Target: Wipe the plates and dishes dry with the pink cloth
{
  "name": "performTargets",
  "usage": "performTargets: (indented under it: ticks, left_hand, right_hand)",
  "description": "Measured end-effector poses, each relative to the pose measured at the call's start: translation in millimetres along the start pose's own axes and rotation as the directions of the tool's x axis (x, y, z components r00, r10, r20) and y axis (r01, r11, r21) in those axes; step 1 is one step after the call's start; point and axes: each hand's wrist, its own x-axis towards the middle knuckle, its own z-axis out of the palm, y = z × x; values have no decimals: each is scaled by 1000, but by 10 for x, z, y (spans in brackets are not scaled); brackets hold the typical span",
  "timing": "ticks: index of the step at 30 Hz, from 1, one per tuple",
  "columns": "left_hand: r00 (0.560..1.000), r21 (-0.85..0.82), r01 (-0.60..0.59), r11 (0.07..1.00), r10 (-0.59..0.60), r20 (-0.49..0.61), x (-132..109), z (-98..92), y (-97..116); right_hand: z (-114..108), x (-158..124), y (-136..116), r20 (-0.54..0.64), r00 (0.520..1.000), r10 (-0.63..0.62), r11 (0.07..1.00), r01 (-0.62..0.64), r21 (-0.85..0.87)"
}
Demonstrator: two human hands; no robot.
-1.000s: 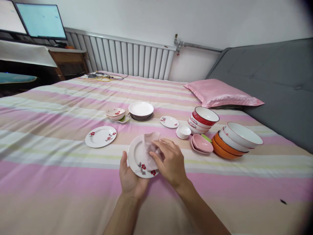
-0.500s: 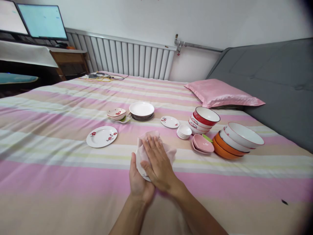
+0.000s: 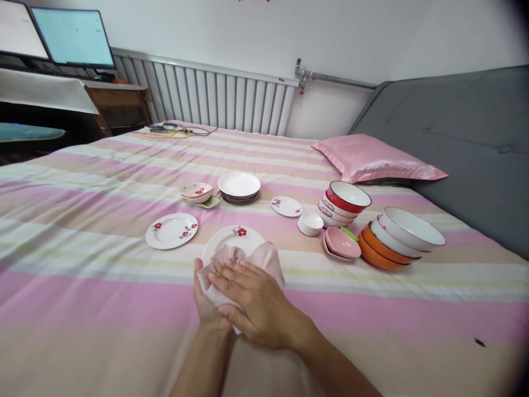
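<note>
A white plate with red flowers rests tilted in my left hand, which grips it from below at its left and near side; most of those fingers are hidden. Over the plate's near part lies a crumpled pale pink cloth. My right hand presses the cloth down on the plate, fingers stretched out across it. Left of my hands, another flowered plate lies flat on the striped bedsheet.
Beyond my hands are a stack of plates, small heart-patterned dishes and an oval plate. To the right stand small white dishes, pink dishes, red-and-white bowls and orange and white bowls. A pink pillow lies behind.
Both hands have moved left and nearer to me. The cloth has slid toward the plate's near side, uncovering its far rim and a red flower. The other dishes stay put.
</note>
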Motion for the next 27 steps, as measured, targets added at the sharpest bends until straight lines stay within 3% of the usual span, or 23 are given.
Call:
performTargets:
  ticks: [2,4,6,8,12,18,22,27]
  left_hand:
    - [994,-9,-17,1000,16,-108,5,69,44]
    - [983,-20,-125,992,121,-139,31,108,68]
    - [968,-21,-241,970,238,-77,61,108,77]
    - [963,-14,-268,963,268,3,79,94,67]
    - [983,-10,-165,986,166,83,57,116,-42]
    - [999,3,-40,999,40,-14,-24,270,-345]
    - [995,78,9,997,-1,-99,-75,353,-463]
    - [993,76,120,990,-119,-21,-97,341,-512]
  right_hand:
    - [-3,-14,-7,-20,999,32,999,-32,-20]
    - [7,-17,5,-56,996,75,996,-78,-47]
    - [30,-6,37,-114,986,125,988,-134,-80]
    - [57,13,91,-184,966,183,973,-205,-108]
    - [86,38,255,-297,920,256,942,-307,-138]
    - [24,-18,528,-408,867,285,921,-365,-132]
    - [-30,-56,605,-418,863,283,924,-363,-124]
    - [-74,-54,540,-414,875,252,924,-344,-166]
